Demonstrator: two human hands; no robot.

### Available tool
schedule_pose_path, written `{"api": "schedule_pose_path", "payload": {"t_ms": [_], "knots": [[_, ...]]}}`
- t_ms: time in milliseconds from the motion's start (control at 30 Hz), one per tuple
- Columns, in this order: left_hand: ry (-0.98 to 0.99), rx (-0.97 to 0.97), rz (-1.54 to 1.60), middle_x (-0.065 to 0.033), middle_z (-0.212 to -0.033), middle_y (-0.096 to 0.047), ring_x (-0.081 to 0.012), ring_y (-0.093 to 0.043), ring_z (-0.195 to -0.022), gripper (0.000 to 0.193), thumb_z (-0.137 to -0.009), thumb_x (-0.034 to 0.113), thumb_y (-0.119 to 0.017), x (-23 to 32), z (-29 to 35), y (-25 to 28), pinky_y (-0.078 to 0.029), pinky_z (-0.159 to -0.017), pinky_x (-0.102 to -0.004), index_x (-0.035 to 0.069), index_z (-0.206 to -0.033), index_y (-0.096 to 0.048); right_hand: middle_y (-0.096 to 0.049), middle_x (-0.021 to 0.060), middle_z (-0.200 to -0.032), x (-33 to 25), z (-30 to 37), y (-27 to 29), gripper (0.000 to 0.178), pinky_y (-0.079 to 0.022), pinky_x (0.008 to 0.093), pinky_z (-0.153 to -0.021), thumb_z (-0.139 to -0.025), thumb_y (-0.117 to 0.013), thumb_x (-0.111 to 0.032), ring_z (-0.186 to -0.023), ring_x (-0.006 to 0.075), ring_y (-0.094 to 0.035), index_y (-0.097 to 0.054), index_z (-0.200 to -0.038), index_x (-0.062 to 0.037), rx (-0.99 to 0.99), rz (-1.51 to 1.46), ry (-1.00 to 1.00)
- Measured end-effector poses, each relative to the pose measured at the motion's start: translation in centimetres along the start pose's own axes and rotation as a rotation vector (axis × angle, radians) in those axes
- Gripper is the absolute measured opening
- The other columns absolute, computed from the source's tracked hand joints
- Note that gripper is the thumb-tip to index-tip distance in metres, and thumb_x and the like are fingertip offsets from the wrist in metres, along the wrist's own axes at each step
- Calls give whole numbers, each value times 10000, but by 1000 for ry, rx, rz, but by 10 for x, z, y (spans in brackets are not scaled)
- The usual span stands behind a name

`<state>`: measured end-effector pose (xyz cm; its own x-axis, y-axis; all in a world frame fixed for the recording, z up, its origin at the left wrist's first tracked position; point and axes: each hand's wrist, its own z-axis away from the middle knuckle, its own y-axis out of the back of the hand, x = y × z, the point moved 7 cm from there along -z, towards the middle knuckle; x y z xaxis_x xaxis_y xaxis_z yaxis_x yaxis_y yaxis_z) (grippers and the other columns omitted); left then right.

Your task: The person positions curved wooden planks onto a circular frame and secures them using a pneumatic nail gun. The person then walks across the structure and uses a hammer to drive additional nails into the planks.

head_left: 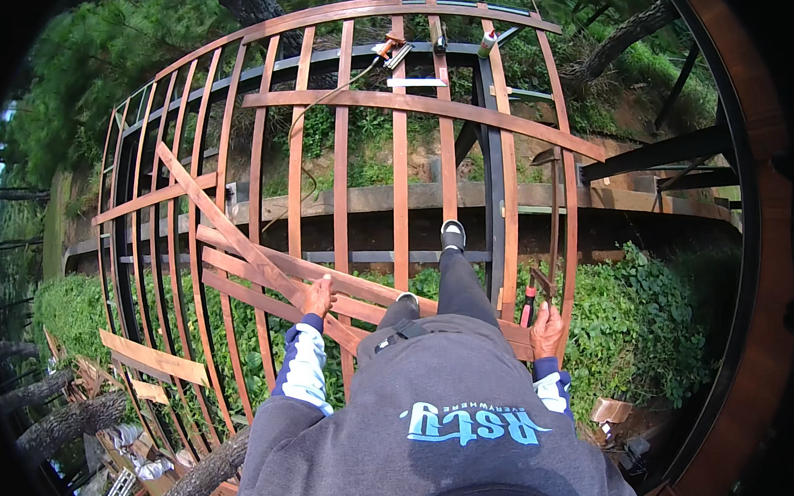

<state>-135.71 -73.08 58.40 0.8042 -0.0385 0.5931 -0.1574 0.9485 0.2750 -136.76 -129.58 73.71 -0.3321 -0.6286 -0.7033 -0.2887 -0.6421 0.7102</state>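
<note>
My right hand (547,332) is closed on the lower end of a long bar clamp (553,217), which has a red-and-black handle (528,306) beside my fingers. The clamp stretches away from me along the right side of the frame. My left hand (319,295) is curled at the edge of a reddish wooden board (276,261), close to where a diagonal board (211,208) crosses it. Part of its grip is hidden. More loose boards (247,294) lie just left of that hand.
I stand on an open frame of wooden joists (347,152) over dark metal beams, with gaps showing plants and soil below. Toward the far edge lie an orange corded power tool (393,47), a white strip (415,83) and a bottle (488,42). A long board (425,105) crosses the joists.
</note>
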Motion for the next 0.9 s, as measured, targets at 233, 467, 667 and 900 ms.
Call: {"api": "schedule_pose_path", "payload": {"t_ms": [233, 467, 667, 900], "knots": [[277, -143, -185, -119, -922, -668, -229, -646, -773, 558, -936, 503, -468, -12, 70, -80, -524, -640, -361, 2, -1143, -602, -463, 190, -557, -52, -128, -17, 286, -372, 403, -475, -945, -544, -181, -469, 317, -455, -506, -727, 1, -96, 20, 38], [260, -268, 64, -103, -951, -676, -193, -641, -816, 462, -949, 424, -481, 34, 99, -136, -499, -699, -316, 19, -1105, -640, -397, 69, -540, -98, -231, -42, 335, -330, 337, -465, -976, -511, -193, -507, 138, -361, -457, -700, -11, -169, 6, 121], [306, -320, 293, -90, -934, -676, -165, -625, -815, 377, -947, 346, -521, 62, 69, -141, -482, -729, -291, 14, -1066, -657, -409, 192, -543, -131, -289, -80, 341, -343, 403, -462, -961, -522, -180, -460, 303, -385, -439, -687, 5, -169, -15, 228], [123, -360, 42, -66, -930, -675, -139, -600, -824, 279, -922, 246, -582, 121, -10, -115, -475, -745, -289, -6, -1009, -665, -434, 152, -536, -175, -324, -124, 267, -345, 368, -458, -957, -524, -176, -461, 211, -403, -539, -767, 11, -134, -32, 188]]}}
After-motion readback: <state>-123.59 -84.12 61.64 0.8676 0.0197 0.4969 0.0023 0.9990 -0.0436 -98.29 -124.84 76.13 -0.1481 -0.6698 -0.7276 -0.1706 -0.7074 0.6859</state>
